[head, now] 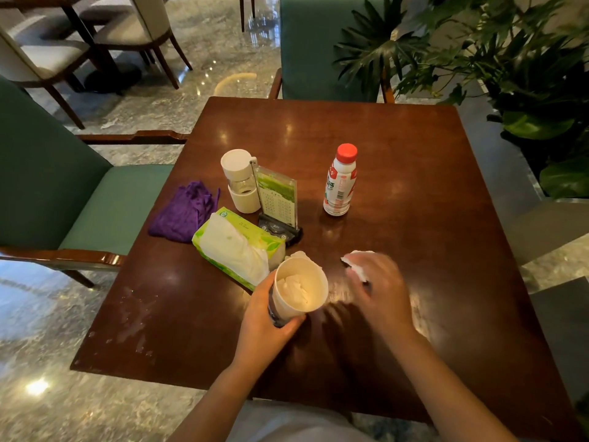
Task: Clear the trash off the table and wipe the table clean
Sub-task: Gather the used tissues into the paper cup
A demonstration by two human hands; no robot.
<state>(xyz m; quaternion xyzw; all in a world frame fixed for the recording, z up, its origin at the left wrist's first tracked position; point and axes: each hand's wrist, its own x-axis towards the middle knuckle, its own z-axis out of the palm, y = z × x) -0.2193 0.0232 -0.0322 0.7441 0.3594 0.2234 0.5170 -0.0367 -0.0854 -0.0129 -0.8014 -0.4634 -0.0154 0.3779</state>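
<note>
My left hand (266, 323) grips a white paper cup (299, 287), tilted toward me, with crumpled white tissue inside. My right hand (379, 288) is blurred just right of the cup and closes on a crumpled white tissue (357, 264) on the dark wooden table (430, 250). Another scrap of tissue (301, 255) peeks out behind the cup's rim. A purple cloth (183, 213) lies at the table's left edge. A pale smear of spilled liquid (134, 320) marks the near left corner.
A green tissue pack (236, 244) lies left of the cup. Behind it stand a white tumbler (242, 180), an acrylic menu stand (277, 199) and a red-capped bottle (341, 180). Green chairs (63, 193) flank the left and far sides; plants (510, 59) crowd the right.
</note>
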